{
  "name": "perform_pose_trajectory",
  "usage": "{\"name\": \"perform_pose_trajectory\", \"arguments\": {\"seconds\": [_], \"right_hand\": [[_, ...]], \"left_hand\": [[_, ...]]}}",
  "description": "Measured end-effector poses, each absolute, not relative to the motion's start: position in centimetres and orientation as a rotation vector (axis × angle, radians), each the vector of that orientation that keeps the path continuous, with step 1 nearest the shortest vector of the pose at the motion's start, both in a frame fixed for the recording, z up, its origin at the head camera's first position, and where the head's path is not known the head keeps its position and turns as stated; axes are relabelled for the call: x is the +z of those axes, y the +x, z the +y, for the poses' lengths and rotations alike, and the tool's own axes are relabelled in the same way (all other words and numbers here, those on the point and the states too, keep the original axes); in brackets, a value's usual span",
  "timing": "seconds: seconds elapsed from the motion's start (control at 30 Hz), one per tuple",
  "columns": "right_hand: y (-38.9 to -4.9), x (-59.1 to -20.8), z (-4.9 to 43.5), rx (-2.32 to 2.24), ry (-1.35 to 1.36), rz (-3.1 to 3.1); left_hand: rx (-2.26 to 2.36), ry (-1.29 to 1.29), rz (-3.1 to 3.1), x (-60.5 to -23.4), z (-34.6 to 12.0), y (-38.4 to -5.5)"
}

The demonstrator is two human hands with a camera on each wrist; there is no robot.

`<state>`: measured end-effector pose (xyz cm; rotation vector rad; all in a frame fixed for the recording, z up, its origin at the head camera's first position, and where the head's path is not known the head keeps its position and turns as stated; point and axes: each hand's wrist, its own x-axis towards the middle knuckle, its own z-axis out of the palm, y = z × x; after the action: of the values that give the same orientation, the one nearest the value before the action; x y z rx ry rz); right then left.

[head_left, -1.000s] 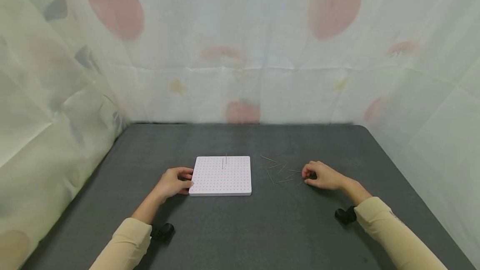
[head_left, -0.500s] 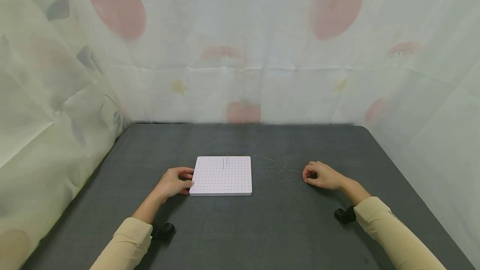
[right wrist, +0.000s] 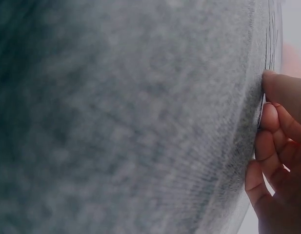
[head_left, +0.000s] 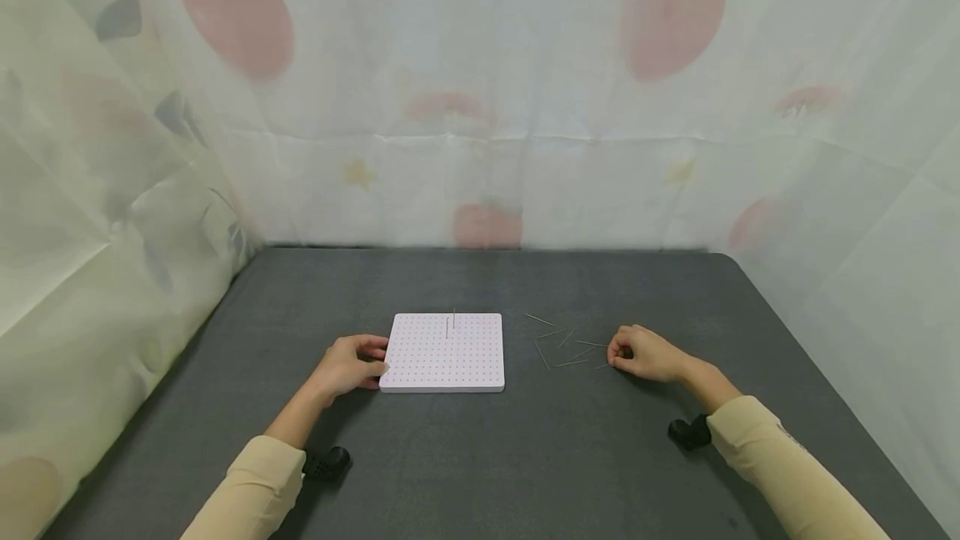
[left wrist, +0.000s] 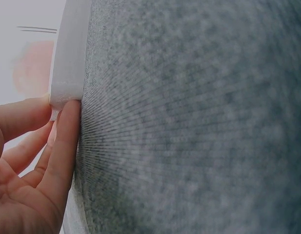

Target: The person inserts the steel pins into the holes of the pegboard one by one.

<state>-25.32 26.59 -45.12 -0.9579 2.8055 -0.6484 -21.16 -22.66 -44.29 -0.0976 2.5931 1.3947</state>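
In the head view a white pegboard (head_left: 442, 361) with a grid of small holes lies on the dark table. Two thin metal pins (head_left: 447, 327) stand upright near its far edge. My left hand (head_left: 348, 369) grips the board's left edge, thumb at the top face and fingers against the side wall (left wrist: 70, 53). To the right of the board, several loose metal pins (head_left: 572, 362) lie scattered. My right hand (head_left: 645, 352) is at their right end, thumb and index finger pinching a thin pin (right wrist: 261, 109) close to the tabletop; most of it is hidden by the fingers.
The dark grey table (head_left: 465, 465) runs back to a pale curtain (head_left: 585, 190) printed with fruit. Another curtain (head_left: 112, 273) hangs along the left side. Black wrist devices (head_left: 326, 463) sit below both hands, near the rolled sleeves.
My right thumb and fingertips have drawn together at the end of a pin, and the hand has shifted very slightly right. The left hand and the board hold their place.
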Motion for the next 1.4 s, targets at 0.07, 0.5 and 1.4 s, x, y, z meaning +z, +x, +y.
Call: {"name": "perform_pose_trajectory", "arguments": {"seconds": [0.07,0.5,1.4], "right_hand": [[-25.3,-45.1,26.6,-0.649,-0.957,2.807],[-25.1,-44.8,26.7,-0.765,-0.865,2.700],[-25.0,-43.0,23.6,-0.931,-0.835,2.702]], "left_hand": [[1.398,-0.098,2.590,-44.3,-22.7,-21.1],[1.391,-0.105,2.596,-44.3,-22.7,-21.1],[1.387,-0.119,2.588,-44.2,-22.6,-21.2]]}}
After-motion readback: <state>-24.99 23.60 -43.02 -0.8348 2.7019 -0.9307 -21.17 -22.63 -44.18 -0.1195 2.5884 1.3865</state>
